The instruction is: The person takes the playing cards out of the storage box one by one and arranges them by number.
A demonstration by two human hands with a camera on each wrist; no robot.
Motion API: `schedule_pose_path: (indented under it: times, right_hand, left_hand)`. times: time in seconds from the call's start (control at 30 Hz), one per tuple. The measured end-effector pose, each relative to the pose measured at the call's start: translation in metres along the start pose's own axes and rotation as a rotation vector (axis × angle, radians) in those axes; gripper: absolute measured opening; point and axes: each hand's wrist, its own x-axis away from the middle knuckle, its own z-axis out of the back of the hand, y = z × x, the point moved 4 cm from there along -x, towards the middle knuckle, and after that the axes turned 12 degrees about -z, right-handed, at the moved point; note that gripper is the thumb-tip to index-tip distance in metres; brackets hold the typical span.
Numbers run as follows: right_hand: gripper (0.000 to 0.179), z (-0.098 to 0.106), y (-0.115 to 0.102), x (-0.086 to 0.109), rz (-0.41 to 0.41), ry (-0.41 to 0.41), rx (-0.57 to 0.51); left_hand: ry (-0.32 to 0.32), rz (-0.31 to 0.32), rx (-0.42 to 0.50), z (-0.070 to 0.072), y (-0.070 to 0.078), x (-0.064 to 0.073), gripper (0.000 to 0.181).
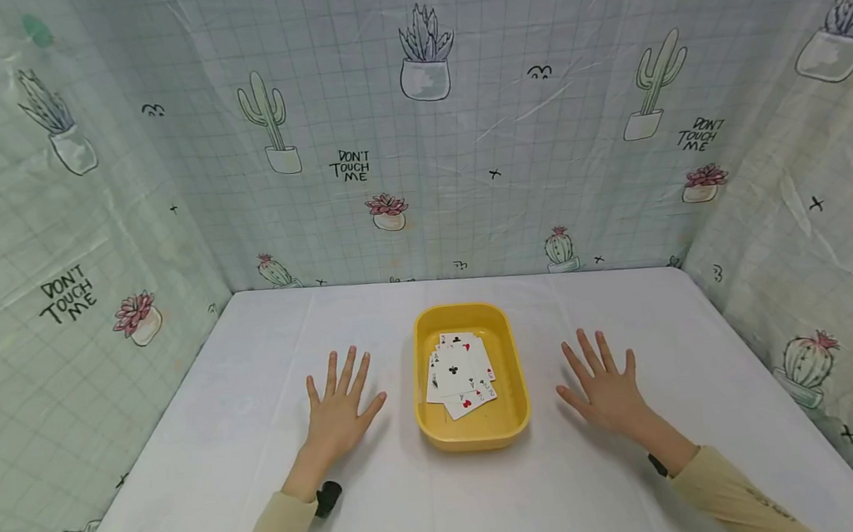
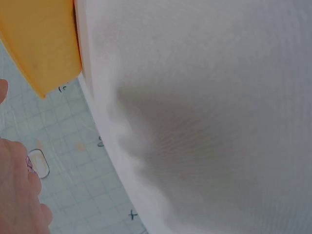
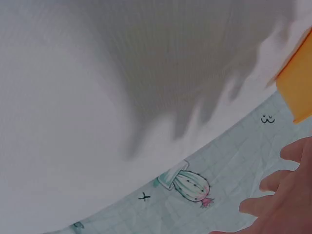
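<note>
A yellow tray [image 1: 475, 435] stands on the white table, and inside it several playing cards [image 1: 459, 370] lie face up in a loose, overlapping pile. The ace of clubs is on top. To the left of the tray, my left hand [image 1: 337, 419] has its fingers spread and holds nothing. My right hand [image 1: 608, 398] is on the other side, fingers spread too, apart from the tray. Both wrist views catch shadows on the tablecloth, part of each hand, and one side of the yellow tray [image 2: 41, 44].
The white tablecloth [image 1: 282, 336] covers the table around the tray. Hanging sheets [image 1: 461, 130] printed with cacti and potted plants enclose the back and both sides. A black strap [image 1: 328, 498] is on the left wrist.
</note>
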Motion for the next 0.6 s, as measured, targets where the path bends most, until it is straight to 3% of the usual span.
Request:
schedule_pose_path:
  times: [0.6]
  right_hand:
    - [0.070, 0.018, -0.010, -0.004, 0.090, -0.002, -0.008]
  left_hand:
    - [0.028, -0.077, 0.033, 0.009, 0.010, 0.000, 0.066]
